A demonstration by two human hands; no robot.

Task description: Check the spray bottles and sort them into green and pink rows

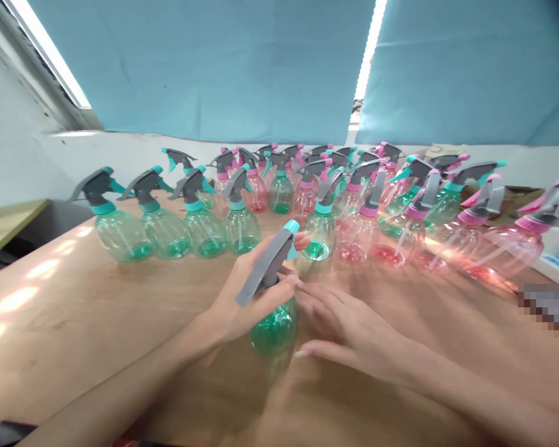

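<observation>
A green see-through spray bottle [274,330] with a grey and turquoise trigger head is in front of me, tilted slightly. My left hand [235,304] is closed around its neck, just under the grey head. To the right of the bottle, my right hand [354,326] has its fingers stretched out and its thumb apart. Its fingertips reach the left thumb and the bottle's side; whether they press on the bottle is hidden. Just beyond the hands stands another green spray bottle [317,239].
Green spray bottles [168,236] line the front row's left part, and pink ones [395,245] its right part. Several mixed bottles [282,189] crowd behind them on the wooden table [97,347]. A blurred-out dark object [552,310] lies at the right. Blue blinds [214,68] hang behind.
</observation>
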